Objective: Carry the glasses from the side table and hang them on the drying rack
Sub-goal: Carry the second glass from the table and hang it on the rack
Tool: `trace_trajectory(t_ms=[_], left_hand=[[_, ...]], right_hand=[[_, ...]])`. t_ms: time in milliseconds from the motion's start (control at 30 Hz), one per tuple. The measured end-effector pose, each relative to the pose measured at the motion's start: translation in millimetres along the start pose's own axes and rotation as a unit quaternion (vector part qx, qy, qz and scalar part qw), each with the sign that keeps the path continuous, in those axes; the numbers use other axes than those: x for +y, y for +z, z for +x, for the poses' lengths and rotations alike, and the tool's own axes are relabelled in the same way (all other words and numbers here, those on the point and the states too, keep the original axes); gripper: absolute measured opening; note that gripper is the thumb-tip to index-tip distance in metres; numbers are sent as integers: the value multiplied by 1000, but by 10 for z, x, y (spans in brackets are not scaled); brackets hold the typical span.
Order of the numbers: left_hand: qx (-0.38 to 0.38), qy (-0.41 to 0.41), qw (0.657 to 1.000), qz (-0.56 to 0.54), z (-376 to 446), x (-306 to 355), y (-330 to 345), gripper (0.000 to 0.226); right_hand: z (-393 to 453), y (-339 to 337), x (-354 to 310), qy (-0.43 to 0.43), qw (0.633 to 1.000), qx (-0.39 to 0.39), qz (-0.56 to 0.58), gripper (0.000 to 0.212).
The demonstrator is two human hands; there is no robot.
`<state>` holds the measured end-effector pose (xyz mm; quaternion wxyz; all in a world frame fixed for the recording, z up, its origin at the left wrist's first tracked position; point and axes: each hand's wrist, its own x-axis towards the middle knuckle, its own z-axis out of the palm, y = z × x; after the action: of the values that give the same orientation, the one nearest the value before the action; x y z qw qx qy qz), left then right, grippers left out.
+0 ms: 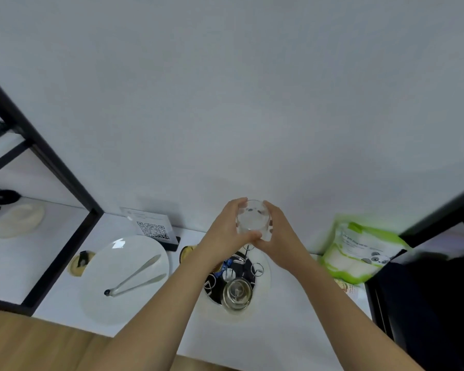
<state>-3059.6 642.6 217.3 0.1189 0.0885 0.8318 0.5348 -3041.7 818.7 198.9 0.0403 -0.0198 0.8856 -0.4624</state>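
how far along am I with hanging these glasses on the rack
One glass already hangs upside down on the drying rack. A second glass is held by your left hand and right hand above the rack, not yet hung. The side table isn't visible.

A black-and-white QR code (153, 230) is printed on a small stand-up card (148, 223), a little left of the middle of the frame. Some small lines of print can be seen above the code, but they are too blurred to be read. A panda face (378, 258) is drawn on a green and white bag (359, 247) at the right of the frame. Grey writing is printed on the bag too, but it is too fuzzy to be read. No words or numbers can be read anywhere.
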Motion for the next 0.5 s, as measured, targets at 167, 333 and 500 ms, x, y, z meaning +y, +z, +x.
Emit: trace_trajectory(t_ms=[167, 333, 500], left_hand=[[-25, -38, 999, -14, 87, -214, 120, 87], [-60, -64, 996, -19, 136, -402, 167, 90], [-81, -67, 994, 4, 197, -565, 240, 86]], right_hand=[[47, 147, 166, 22, 1000, -17, 7, 75], [69, 263, 420, 57, 997, -45, 14, 72], [102, 344, 568, 68, 996, -58, 3, 74]])
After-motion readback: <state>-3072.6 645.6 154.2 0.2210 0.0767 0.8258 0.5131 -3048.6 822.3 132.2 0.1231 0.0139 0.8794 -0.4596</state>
